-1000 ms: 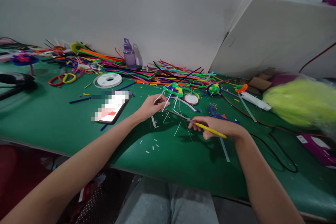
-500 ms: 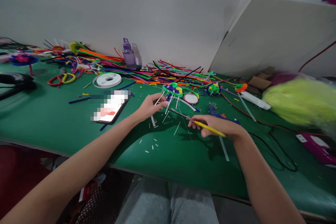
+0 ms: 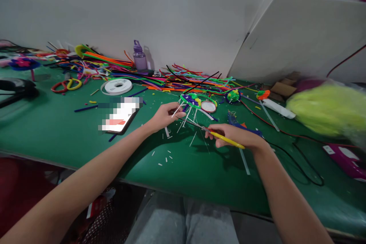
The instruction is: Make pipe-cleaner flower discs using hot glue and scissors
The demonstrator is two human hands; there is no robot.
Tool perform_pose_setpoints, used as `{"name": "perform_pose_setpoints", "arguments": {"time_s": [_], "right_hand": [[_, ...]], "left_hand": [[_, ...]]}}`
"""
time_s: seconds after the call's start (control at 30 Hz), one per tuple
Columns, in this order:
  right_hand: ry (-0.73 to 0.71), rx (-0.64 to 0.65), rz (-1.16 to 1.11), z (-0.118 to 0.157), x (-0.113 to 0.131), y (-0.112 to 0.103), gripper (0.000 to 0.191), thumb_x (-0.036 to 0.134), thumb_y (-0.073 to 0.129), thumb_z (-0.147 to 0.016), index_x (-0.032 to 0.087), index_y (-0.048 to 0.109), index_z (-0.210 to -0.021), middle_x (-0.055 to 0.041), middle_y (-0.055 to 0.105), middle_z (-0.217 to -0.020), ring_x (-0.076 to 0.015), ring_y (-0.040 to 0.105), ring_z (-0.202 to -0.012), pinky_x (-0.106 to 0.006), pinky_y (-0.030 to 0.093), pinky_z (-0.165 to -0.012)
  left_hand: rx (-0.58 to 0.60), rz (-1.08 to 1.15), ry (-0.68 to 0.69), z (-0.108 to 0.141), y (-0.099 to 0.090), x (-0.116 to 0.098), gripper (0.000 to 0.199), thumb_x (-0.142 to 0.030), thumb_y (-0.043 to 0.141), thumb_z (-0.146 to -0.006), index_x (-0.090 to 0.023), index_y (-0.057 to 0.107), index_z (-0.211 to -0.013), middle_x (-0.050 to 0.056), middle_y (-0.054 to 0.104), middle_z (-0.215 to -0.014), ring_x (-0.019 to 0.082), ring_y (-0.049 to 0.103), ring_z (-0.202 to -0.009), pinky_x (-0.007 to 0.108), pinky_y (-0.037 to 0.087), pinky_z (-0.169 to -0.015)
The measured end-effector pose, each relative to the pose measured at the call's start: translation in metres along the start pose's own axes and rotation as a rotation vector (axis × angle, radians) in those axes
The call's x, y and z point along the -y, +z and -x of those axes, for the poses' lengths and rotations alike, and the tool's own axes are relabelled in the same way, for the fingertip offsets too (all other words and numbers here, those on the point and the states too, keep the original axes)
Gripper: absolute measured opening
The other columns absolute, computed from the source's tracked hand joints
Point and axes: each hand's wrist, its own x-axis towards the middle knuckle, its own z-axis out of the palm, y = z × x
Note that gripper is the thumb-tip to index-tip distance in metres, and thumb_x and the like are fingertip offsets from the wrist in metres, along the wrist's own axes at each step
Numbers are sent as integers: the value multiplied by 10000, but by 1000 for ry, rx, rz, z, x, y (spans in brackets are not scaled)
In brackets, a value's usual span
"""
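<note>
Scissors (image 3: pixel 225 139) are sitting in right hand (image 3: pixel 231 131); glue gun (image 3: pixel 233 119) is lying behind it. Phone (image 3: pixel 123 116) is lying on desk (image 3: pixel 85 148), left of left hand (image 3: pixel 165 116); roll (image 3: pixel 126 87) is sitting behind phone, bottle (image 3: pixel 140 60) standing farther back, pipe cleaners (image 3: pixel 197 80) spreading along wall (image 3: pixel 171 19).

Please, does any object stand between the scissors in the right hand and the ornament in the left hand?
Nothing visible stands between them. The scissors in the right hand point toward the left hand, with their blades close to the white strips under the ornament. The white scraps lie on the table, outside this gap.
</note>
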Motion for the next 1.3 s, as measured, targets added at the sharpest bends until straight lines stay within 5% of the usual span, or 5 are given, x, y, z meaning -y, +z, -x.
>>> {"name": "perform_pose_setpoints", "arguments": {"time_s": [0.9, 1.3], "right_hand": [[65, -29, 46, -7, -2, 3, 289, 411, 660, -695, 163, 582, -820, 6, 558, -713, -117, 468, -625, -230, 335, -548], [2, 83, -19, 5, -3, 0, 536, 464, 686, -676, 170, 500, -1084, -67, 547, -1090, -201, 505, -957, -281, 413, -778]], "left_hand": [[-2, -2, -8, -1, 0, 5, 269, -400, 574, -781, -149, 522, -698, -12, 468, -647, 80, 376, -558, 213, 294, -517], [-128, 43, -32, 0, 0, -3, 233, -343, 619, -748, -156, 499, -674, -28, 447, -583, 78, 385, -537, 207, 291, -498]]}}
